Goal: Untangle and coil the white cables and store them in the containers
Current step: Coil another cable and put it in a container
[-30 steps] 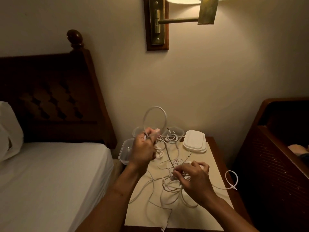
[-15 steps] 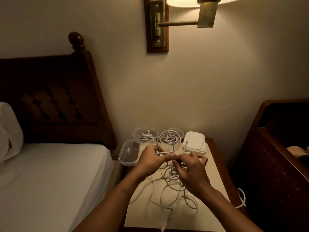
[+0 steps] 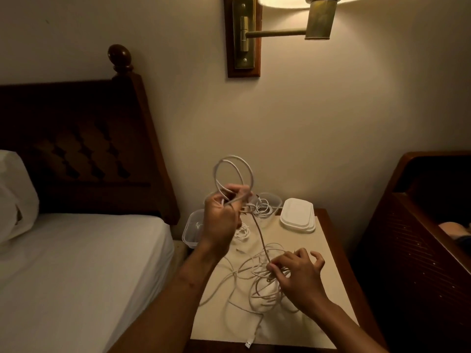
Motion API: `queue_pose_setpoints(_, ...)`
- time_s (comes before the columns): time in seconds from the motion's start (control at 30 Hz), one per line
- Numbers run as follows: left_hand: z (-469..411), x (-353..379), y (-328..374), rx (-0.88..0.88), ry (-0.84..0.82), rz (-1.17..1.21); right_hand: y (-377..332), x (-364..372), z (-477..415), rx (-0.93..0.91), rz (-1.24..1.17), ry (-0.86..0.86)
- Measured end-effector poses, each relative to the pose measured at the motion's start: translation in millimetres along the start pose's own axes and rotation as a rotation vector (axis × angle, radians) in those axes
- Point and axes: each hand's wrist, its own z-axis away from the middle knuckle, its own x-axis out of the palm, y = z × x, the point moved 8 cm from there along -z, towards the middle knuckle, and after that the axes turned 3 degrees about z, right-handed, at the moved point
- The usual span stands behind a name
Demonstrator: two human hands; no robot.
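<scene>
The bed [image 3: 76,263] lay at nine o'clock of the desk [image 3: 322,217]; a clear container [image 3: 191,230] sat at its ten o'clock; the left hand [image 3: 221,220], raised there, held a coiled cable loop [image 3: 233,171], fingers curled round the strands; the loose cable tangle [image 3: 254,289] lay mid-desk; stacked lids [image 3: 297,215] rested at one o'clock; the right hand [image 3: 298,276] pinched a strand at the tangle's three o'clock, its other fingers spread.

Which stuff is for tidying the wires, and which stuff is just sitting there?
For the job: left hand holding cable loops; right hand pinching tangled cables; clear container; back container with coiled cable; stacked lids.
Just there: bed; pillow; headboard; wall lamp.
</scene>
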Motion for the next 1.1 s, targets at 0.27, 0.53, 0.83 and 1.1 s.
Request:
queue_pose_setpoints(0.27, -0.7, -14.1, -34.1, -0.054, -0.164, -0.885, -15.6, -28.4, -20.1, 0.002, -0.064, 0.141)
queue_pose_setpoints(0.53, 9.7, -8.1, -77.8, -0.156, -0.265, -0.847, -29.7, -45.2, -31.2, -0.083, -0.022, 0.175)
queue_pose_setpoints(0.83, 8.3, 16.7, -50.7, -0.130, -0.132, -0.327, -26.0, -23.4, -15.9, -0.007, -0.012, 0.130)
queue_pose_setpoints(1.1, -4.0, 4.1, -10.3, -0.049, -0.019, 0.070, -2.8, -2.5, -9.1, 0.067, -0.001, -0.035)
